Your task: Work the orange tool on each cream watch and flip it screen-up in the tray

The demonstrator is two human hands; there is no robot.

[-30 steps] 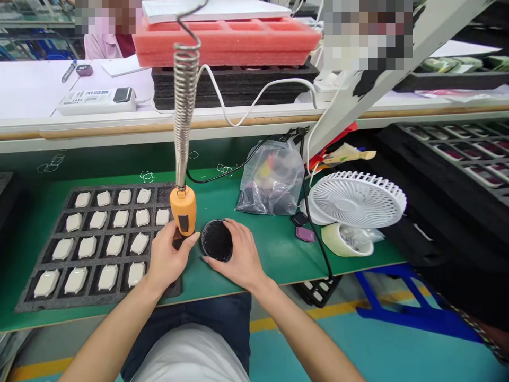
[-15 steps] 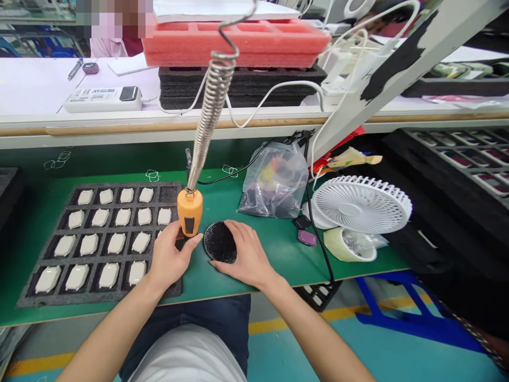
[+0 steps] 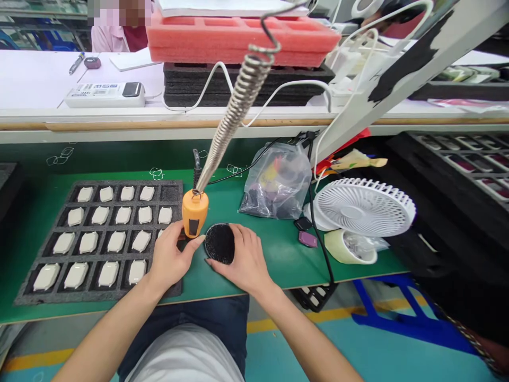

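My left hand [image 3: 170, 260] grips the lower end of an orange-handled tool [image 3: 194, 212], whose upper end runs into a coiled metal spring [image 3: 234, 111]. The tool's tip is hidden by my fingers. My right hand [image 3: 246, 260] rests on a round black bristly pad [image 3: 219, 243], its fingers over the pad's right side. Just left of my left hand lies a dark foam tray [image 3: 170, 193] holding several white rounded parts [image 3: 116, 242] in rows. One cell at its top right shows no part.
A green bench mat [image 3: 278, 249] carries a plastic bag of parts [image 3: 278, 185], a white fan [image 3: 363, 207] and a tape roll [image 3: 350, 249]. Behind stand a raised shelf edge [image 3: 254, 123], pink foam [image 3: 238, 40] and a person's sleeve [image 3: 107, 34].
The spring has tilted from nearly upright to leaning up and right. The view has drifted slightly, while both hands stay on the same things.
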